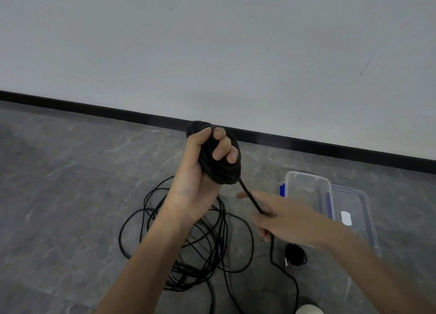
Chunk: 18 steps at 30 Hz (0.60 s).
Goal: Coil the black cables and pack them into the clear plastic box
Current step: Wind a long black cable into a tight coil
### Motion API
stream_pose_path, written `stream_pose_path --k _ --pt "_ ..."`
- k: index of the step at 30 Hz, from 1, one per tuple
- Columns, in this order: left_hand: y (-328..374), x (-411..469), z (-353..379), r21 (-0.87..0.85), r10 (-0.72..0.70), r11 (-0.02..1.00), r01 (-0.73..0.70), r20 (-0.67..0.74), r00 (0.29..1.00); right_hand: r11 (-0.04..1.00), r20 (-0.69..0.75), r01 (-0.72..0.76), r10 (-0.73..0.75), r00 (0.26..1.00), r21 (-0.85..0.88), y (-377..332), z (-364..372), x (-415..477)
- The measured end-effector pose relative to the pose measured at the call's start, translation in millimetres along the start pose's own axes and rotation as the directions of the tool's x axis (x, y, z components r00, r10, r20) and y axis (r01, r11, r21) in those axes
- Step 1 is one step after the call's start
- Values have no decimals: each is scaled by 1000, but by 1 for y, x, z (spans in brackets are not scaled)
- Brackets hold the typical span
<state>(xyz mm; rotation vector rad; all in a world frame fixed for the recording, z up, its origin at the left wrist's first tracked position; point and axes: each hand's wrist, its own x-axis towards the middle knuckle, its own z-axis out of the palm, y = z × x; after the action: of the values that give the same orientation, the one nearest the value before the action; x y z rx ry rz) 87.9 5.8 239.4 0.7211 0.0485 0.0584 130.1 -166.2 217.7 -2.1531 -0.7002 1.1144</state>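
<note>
Held up in the left hand (203, 162), fingers and thumb curled tight round one side of it: a thick coil (226, 169) of black cable, ring on edge, well above the floor (70, 195). Leaving the coil's lower rim, a taut free strand (251, 199), long axis slanting down and to the right, straight into the right hand (280, 217). Blurred there, but seemingly closed loosely round the strand, thumb above and fingers beneath, then out below and on down to the floor. Under the left forearm, a loose tangle (188, 261) of cable not yet coiled. Next wrap, by this reading: up and over the coil from the lower right, so work for the right hand, with the left as anchor only. Just beyond the right hand, the clear plastic box (306, 186), open and apparently empty, lid (354, 210) against its right side; near its front corner, a small wound bundle (295, 254). Packing not yet begun.
</note>
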Motion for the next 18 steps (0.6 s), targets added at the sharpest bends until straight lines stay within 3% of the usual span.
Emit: stream_pose_path --k 4,8,11,14,18 --pt "6 1 -2 121 39 992 -29 -81 996 999 -145 33 -32 989 7 -2 -1 2" --pt "6 4 -4 257 95 965 -51 -160 983 1000 -188 11 -8 982 11 -5 -3 2" --pt "1 4 -1 383 178 918 -100 -172 969 990 -64 59 -51 997 128 -13 -1 -3" --pt "-2 3 -2 576 269 807 -129 -164 949 966 81 78 -101 992 248 -18 0 -9" --pt "-3 2 -1 737 339 663 -126 -145 930 959 96 94 -124 988 268 -21 -2 -15"
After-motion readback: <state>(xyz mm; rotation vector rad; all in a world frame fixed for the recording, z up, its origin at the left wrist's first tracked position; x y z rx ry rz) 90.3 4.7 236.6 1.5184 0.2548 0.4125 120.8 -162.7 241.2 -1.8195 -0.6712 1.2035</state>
